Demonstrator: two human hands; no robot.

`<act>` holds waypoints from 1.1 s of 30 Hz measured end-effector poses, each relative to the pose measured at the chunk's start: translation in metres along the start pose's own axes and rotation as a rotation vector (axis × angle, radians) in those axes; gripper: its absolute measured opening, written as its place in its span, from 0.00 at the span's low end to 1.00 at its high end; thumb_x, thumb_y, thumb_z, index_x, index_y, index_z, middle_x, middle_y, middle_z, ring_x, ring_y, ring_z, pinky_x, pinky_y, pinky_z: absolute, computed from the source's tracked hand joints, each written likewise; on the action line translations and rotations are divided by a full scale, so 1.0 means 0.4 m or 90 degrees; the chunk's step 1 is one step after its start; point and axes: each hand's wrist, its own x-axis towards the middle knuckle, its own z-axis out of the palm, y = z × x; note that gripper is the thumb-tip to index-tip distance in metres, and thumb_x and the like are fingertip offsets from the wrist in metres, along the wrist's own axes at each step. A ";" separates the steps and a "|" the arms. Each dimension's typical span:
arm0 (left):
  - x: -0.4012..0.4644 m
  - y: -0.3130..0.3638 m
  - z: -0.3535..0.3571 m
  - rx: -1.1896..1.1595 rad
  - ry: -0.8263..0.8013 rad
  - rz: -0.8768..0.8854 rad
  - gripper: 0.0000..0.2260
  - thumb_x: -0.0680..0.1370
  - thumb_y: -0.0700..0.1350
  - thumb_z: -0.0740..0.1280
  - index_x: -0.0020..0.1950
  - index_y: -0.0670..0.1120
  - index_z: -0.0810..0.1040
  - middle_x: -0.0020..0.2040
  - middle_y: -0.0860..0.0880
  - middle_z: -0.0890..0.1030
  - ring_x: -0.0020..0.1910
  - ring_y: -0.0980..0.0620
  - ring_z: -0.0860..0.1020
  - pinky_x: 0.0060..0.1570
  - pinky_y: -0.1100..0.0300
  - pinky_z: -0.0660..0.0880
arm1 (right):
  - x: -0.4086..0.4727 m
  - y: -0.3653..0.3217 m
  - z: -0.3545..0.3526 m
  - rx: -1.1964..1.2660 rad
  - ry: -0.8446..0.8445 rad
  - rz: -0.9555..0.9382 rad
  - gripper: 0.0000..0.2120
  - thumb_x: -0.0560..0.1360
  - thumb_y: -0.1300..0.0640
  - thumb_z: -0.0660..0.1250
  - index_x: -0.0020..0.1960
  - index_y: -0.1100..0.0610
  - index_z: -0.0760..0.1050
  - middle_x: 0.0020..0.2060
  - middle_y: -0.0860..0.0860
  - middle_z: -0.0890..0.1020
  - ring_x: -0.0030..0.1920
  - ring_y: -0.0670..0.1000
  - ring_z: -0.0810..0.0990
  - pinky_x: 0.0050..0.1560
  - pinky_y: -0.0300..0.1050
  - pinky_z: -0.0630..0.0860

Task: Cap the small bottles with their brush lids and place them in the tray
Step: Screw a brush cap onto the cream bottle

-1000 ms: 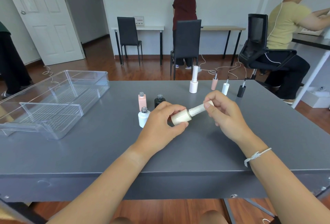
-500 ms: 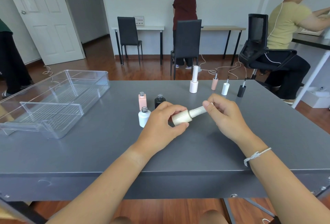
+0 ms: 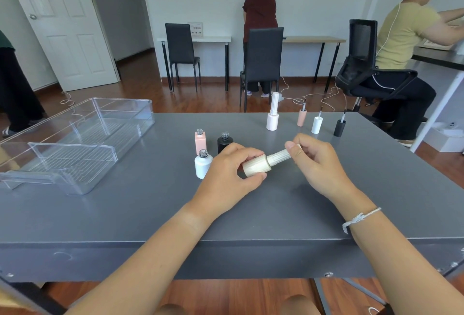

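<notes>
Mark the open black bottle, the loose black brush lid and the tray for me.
black bottle (image 3: 223,144), head view, on its body.
black brush lid (image 3: 339,128), head view, on its cap.
tray (image 3: 140,124), head view, on its right wall.

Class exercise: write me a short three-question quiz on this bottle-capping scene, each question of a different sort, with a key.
1. True or false: the clear tray already holds a capped bottle.
2. How many uncapped bottles stand by the left hand? A) one B) three C) five
3. Fill in: the right hand grips the ribbed ___ of the cream bottle.

Key: 1 false, the tray holds none. 2 B: pink bottle, black bottle, white bottle. 3 lid.
</notes>
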 end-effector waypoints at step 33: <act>0.007 -0.025 0.022 0.257 -0.119 -0.046 0.19 0.76 0.52 0.62 0.65 0.49 0.73 0.68 0.54 0.70 0.68 0.55 0.63 0.63 0.67 0.59 | 0.294 -0.091 -0.053 -0.193 -0.062 -0.002 0.10 0.77 0.53 0.61 0.49 0.60 0.73 0.37 0.51 0.75 0.28 0.45 0.70 0.23 0.30 0.69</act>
